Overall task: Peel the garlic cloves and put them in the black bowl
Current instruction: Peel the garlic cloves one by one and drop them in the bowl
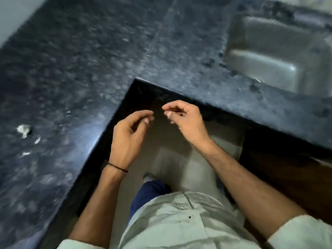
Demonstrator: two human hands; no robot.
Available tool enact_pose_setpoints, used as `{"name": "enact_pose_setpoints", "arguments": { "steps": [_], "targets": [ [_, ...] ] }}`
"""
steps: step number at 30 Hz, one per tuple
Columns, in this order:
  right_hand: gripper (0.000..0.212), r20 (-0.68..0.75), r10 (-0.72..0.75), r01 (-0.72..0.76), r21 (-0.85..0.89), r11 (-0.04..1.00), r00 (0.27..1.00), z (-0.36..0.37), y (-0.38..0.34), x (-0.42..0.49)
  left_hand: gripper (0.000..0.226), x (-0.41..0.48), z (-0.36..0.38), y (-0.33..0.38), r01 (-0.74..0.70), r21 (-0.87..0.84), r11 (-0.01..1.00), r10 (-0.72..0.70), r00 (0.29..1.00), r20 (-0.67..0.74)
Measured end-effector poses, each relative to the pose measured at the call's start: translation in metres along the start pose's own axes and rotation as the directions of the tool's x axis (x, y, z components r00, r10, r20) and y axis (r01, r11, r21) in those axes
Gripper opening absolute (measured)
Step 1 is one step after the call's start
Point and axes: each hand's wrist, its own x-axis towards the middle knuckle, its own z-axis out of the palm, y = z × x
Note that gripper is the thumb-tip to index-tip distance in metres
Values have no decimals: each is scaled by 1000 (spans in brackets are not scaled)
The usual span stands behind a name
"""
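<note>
Our left hand point(129, 131) and right hand point(186, 121) hung mid-frame, fingers loosely curled, holding nothing; garlic scraps point(24, 130) lay well apart on the table point(71, 69), far left

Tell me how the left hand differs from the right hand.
The left hand wears a black band at the wrist; the right hand has a bare wrist. The left hand sits lower in view, the right hand nearer the counter corner. Both curl their fingers; whether either holds anything is blurred.
</note>
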Motion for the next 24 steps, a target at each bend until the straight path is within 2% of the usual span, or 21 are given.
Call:
{"name": "enact_pose_setpoints", "arguments": {
  "steps": [3,8,13,17,19,24],
  "targets": [
    [19,187,-45,51,-28,998,981,62,-33,39,22,5,-60,-8,36,-3,999,-35,973,-227],
    [22,409,-75,90,-18,996,909,148,-64,75,23,-8,-130,-39,138,9,990,-117,871,-476],
    [18,608,-43,121,-89,989,793,214,-64,94,23,-40,-157,-69,314,-42,949,-254,676,-691],
    [14,702,-37,213,-165,963,711,248,-56,112,23,-48,-159,-85,461,-107,881,-358,502,-787],
    [14,746,-19,233,-183,955,665,261,-55,122,21,-46,-161,-93,513,-131,848,-377,410,-831],
    [14,821,4,295,-209,932,570,286,-45,142,20,-28,-158,-115,594,-150,790,-351,238,-906]
  ]
}}
